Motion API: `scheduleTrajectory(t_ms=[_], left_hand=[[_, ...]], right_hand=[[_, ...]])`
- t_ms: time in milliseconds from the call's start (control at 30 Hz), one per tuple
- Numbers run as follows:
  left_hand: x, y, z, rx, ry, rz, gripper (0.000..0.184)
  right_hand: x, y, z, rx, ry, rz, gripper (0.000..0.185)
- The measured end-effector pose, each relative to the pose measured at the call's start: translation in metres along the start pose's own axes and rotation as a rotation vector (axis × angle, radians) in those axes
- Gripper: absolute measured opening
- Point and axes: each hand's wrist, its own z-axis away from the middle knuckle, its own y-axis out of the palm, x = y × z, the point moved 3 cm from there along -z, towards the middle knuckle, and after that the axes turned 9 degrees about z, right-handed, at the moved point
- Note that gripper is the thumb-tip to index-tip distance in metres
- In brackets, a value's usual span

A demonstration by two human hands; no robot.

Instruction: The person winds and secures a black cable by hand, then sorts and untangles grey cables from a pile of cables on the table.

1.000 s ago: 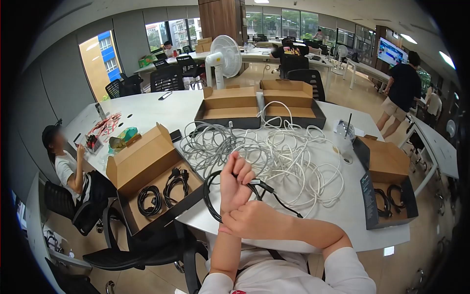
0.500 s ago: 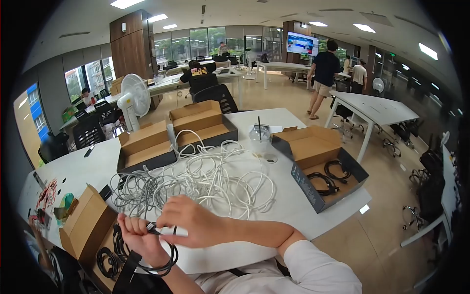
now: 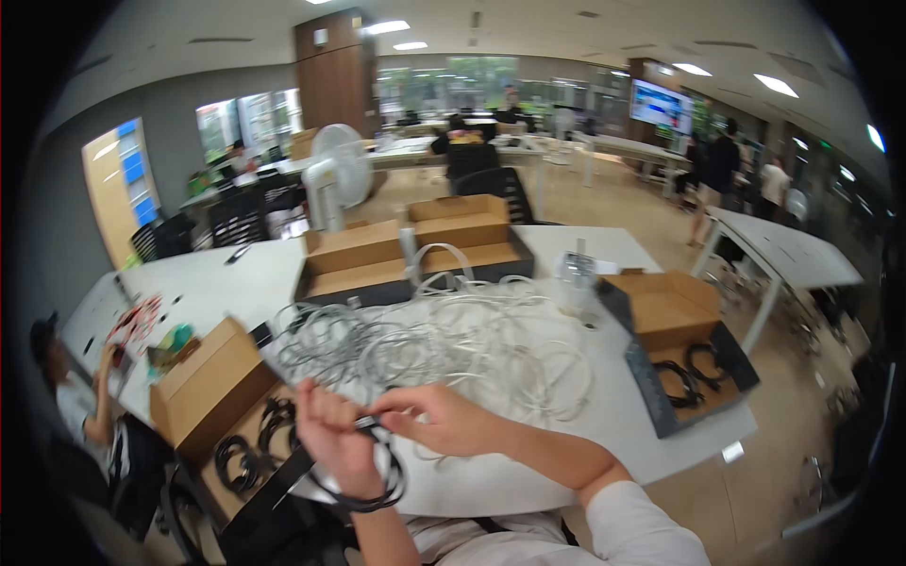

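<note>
A black cable (image 3: 389, 483) hangs in a loop around my left wrist. My left hand (image 3: 338, 439) is closed on it, the fingers curled into a fist. Beside that fist, my right hand (image 3: 442, 420) pinches part of the same cable with thumb and forefinger; a pale piece, perhaps a plug or a tie, shows between the hands, too blurred to tell. Just beyond them spreads a tangled heap of white and grey cables (image 3: 444, 341). Left of my hands, an open cardboard box (image 3: 209, 385) holds coiled black cables (image 3: 241, 460).
Another open box (image 3: 665, 316) with black cables (image 3: 694, 377) stands at the right. Two open boxes (image 3: 354, 262) (image 3: 462, 236) are at the back of the white table (image 3: 604, 247), near a clear plastic cup (image 3: 576, 283). A person (image 3: 80, 406) sits at the far left.
The view has swung left, so the scene sits further right and a seated person appears at the far left. My right fingers have closed in a pinch at the cable beside my left fist.
</note>
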Motion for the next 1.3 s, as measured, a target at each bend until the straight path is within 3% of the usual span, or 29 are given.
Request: scheduleTrajectory(t_ms=[67,100,167,200,233,333,367,433,533,633,667,767,967,1067,1167,1200,1300], left_hand=[[0.009,0.006,0.004,-0.193,0.099,-0.27,0.03],[0.012,0.003,0.003,-0.153,0.081,-0.289,0.015],[0.021,-0.002,-0.001,-0.118,0.048,-0.259,0.021],[0.024,-0.01,-0.005,-0.008,0.019,-0.23,0.026],[0.024,-0.002,-0.003,-0.129,0.024,-0.245,0.031],[0.021,-0.004,-0.006,-0.111,-0.067,-0.063,0.025],[0.023,-0.009,-0.007,0.007,-0.113,-0.003,0.024],[0.027,0.004,-0.002,-0.196,-0.031,-0.067,0.025],[0.02,-0.009,-0.003,-0.076,-0.115,-0.194,0.026],[0.025,-0.009,-0.002,-0.18,-0.123,-0.163,0.026],[0.022,-0.028,-0.009,-0.051,-0.176,-0.115,0.025],[0.026,-0.008,0.0,-0.318,-0.116,-0.101,0.022],[0.022,0.002,0.011,-0.469,-0.134,-0.102,0.029],[0.025,0.006,0.009,-0.267,-0.185,-0.076,0.035],[0.03,0.0,0.003,0.08,-0.397,0.202,0.04],[0.032,0.008,0.005,-0.028,-0.409,0.163,0.042],[0.032,0.019,0.006,0.027,-0.415,0.166,0.042]], right_hand=[[0.016,-0.002,0.004,-0.058,-0.018,0.18,0.029],[0.022,-0.002,0.003,-0.069,-0.054,0.285,0.027],[0.017,0.001,0.002,-0.182,-0.145,0.415,0.021],[0.017,-0.001,0.002,-0.112,-0.048,0.424,0.021],[0.028,0.003,-0.001,-0.161,-0.082,0.331,0.022],[0.042,0.02,-0.002,-0.176,-0.137,0.394,0.024],[0.048,0.021,0.002,-0.194,-0.18,0.493,0.023],[0.051,0.026,0.003,-0.225,-0.232,0.606,0.024],[0.051,0.03,0.002,-0.234,-0.273,0.641,0.025],[0.046,0.026,-0.001,-0.231,-0.344,0.684,0.029],[0.047,0.025,-0.001,-0.225,-0.35,0.699,0.03],[0.046,0.023,-0.001,-0.197,-0.387,0.729,0.033],[0.046,0.022,0.001,-0.163,-0.495,0.777,0.037],[0.048,0.024,0.002,-0.167,-0.56,0.792,0.038],[0.049,0.027,0.004,-0.147,-0.61,0.778,0.035],[0.049,0.027,0.004,-0.122,-0.621,0.762,0.034],[0.048,0.026,0.006,-0.125,-0.616,0.767,0.031]])
